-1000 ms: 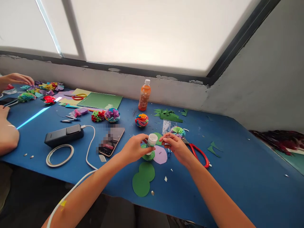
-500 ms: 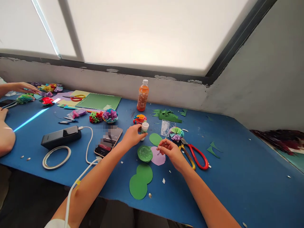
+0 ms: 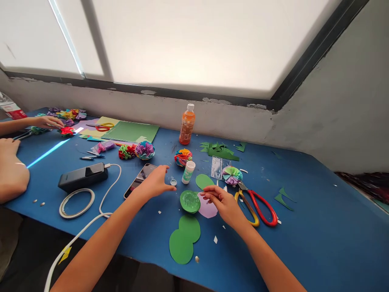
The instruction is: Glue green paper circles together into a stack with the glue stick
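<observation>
My left hand [image 3: 154, 182] lies low over the blue table [image 3: 304, 227] with fingers spread, its tips beside a small clear cap [image 3: 173, 182]. A white glue bottle [image 3: 188, 172] stands upright just right of that cap, uncapped and free of my hand. My right hand [image 3: 221, 201] has its fingers pinched together over a purple paper circle [image 3: 210, 212]; what it pinches is too small to name. A green paper circle smeared with wet glue [image 3: 190, 201] lies between my hands. Another green circle [image 3: 203, 181] lies behind it.
Two overlapping green circles [image 3: 184, 240] lie near the front edge. Red and yellow scissors [image 3: 258, 205], paper flowers [image 3: 183, 157] [image 3: 231, 175] [image 3: 145, 150], an orange bottle [image 3: 187, 123], a phone [image 3: 140, 179], a power bank [image 3: 82, 177] with cable and a tape ring [image 3: 76, 200] surround them. Another person's hands [image 3: 12, 170] work at the left.
My left hand set the glue bottle down upright behind the green circle, let go and moved left to the small cap. My right hand stayed pinched by the purple circle.
</observation>
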A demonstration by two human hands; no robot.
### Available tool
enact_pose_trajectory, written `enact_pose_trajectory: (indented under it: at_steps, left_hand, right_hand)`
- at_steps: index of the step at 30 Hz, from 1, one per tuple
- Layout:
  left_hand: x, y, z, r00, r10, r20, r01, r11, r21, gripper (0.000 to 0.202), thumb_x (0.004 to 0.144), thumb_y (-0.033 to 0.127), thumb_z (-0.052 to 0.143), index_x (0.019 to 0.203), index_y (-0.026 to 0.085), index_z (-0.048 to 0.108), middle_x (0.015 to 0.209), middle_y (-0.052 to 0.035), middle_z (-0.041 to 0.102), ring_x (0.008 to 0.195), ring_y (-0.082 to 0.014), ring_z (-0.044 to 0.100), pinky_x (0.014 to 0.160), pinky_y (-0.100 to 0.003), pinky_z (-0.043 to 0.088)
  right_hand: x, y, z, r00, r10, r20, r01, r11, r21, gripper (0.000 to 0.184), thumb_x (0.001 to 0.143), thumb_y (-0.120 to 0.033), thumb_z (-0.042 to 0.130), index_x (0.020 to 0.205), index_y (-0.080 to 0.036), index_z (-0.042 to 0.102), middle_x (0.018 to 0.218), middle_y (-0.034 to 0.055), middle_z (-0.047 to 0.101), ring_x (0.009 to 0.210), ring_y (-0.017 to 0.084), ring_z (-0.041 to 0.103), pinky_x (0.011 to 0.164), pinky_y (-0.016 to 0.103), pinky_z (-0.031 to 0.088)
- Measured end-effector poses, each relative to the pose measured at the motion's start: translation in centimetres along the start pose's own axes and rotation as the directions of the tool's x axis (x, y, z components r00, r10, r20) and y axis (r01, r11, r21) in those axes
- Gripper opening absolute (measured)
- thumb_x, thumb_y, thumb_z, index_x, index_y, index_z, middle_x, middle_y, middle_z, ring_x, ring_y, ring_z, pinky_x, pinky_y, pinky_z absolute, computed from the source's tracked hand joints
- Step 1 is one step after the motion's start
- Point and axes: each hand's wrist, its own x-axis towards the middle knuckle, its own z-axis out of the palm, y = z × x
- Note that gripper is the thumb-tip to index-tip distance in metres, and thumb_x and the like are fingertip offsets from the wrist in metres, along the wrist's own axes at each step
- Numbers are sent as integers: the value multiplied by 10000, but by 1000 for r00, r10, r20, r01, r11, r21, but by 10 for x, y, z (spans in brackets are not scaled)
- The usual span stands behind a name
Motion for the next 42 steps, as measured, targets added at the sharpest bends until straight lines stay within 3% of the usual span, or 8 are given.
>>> enact_pose_trajectory:
  at_steps: [4,8,11,15,21,26,35,42]
  left_hand:
    - [1,-4,17,999,-35,31,33,997,66,483,658,357,690,1048,117,539,1076,-154,564,1037,-308,543,902,-415,422]
    - [6,-1,26,999,-31,40,29,998,64,256,736,292,598,929,126,565,1019,-139,578,977,-297,560,867,-432,429]
    - [2,1,17,999,-8,41,8,1000,14,195,747,203,542,926,131,567,976,-126,605,910,-267,584,817,-404,453]
    - [-6,3,-3,997,51,60,-44,993,-112,234,741,197,542,974,180,566,897,-39,641,772,-164,610,710,-263,483]
    - [-6,4,-16,971,176,161,-75,866,-494,291,709,258,630,982,164,591,789,-11,615,717,-132,570,653,-225,466]
    - [-6,4,-16,950,230,210,-41,762,-646,339,723,263,644,1038,146,598,732,-7,574,685,-124,530,641,-233,442]
    - [-9,5,-16,939,278,202,-64,719,-692,276,818,235,544,1081,174,597,1018,-57,638,920,-167,587,745,-243,458]
    - [-10,6,-12,924,303,235,-25,658,-753,290,844,230,516,1125,178,562,1058,-66,630,943,-183,610,823,-281,455]
  right_hand:
    - [-3,1,4,993,-120,-12,112,954,-277,195,836,-344,428,836,-234,589,767,44,679,710,197,629,676,334,500]
    - [-5,1,6,986,-168,-14,148,902,-404,223,857,-367,398,844,-243,584,736,34,669,669,195,625,628,309,490]
    - [-6,-3,10,981,-196,-11,171,879,-445,227,862,-381,396,841,-245,576,695,28,657,622,191,616,572,293,477]
    - [-5,-15,15,958,-286,-3,247,831,-499,207,860,-384,415,873,-262,582,701,29,671,577,188,615,526,280,456]
    - [21,-38,18,829,-553,87,441,550,-710,233,876,-337,389,925,-269,607,769,50,703,571,183,629,556,279,426]
    - [35,-42,24,781,-594,193,490,390,-780,285,903,-289,335,930,-235,614,754,55,699,608,177,627,554,268,386]
    - [31,-42,29,830,-526,183,426,388,-817,326,917,-269,298,916,-212,619,736,46,691,600,145,605,553,240,350]
    - [26,-46,33,771,-619,146,425,331,-842,327,933,-255,310,907,-197,631,624,14,675,487,105,557,495,220,311]
